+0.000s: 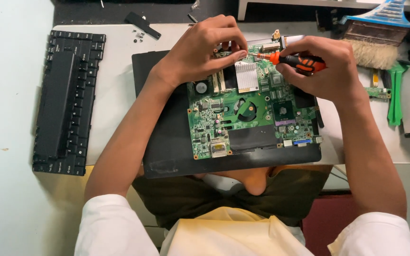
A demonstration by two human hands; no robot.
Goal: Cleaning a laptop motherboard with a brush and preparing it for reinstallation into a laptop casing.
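The green circuit board (247, 114) lies bare on a black laptop shell (167, 142), keyboard (67, 99) already set aside left. The right hand (328, 71) grips an orange screwdriver (290, 60), tip at the board's upper edge. Left hand (205, 47) fingertips pinch there. The shell holds only the board.

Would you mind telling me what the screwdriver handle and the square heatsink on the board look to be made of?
Screwdriver in the right hand: handle looks like glossy orange plastic with black, probably rubbery, grip patches; the shaft looks like metal. Heatsink: likely bare aluminium, matt silver with fine ridges.
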